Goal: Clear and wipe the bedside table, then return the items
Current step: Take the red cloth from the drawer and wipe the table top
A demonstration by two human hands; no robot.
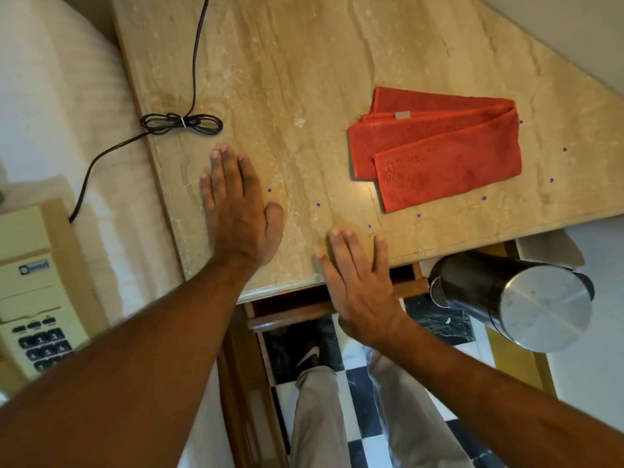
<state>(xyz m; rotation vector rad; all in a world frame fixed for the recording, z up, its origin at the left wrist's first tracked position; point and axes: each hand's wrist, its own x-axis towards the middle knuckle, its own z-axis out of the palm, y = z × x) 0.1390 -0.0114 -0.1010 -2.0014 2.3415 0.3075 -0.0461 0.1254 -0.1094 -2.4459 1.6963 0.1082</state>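
The bedside table [304, 72] has a beige marble top. A folded red cloth [439, 146] lies on its right part. My left hand [238, 207] rests flat on the top near the left front corner, fingers spread, holding nothing. My right hand [358, 282] lies flat over the front edge, fingertips on the marble, empty too. A cream telephone [33, 285] sits on the white bed at the left; its dark cord [182, 123] runs onto the table in a tied loop. A steel flask [513, 298] stands on the floor at the right, below the table edge.
The white bed [67, 113] borders the table's left side. A wooden drawer [293, 312] is slightly open under the front edge. Below are my legs, a dark shoe [304, 352] and a black-and-white checkered floor. A wall runs along the top right.
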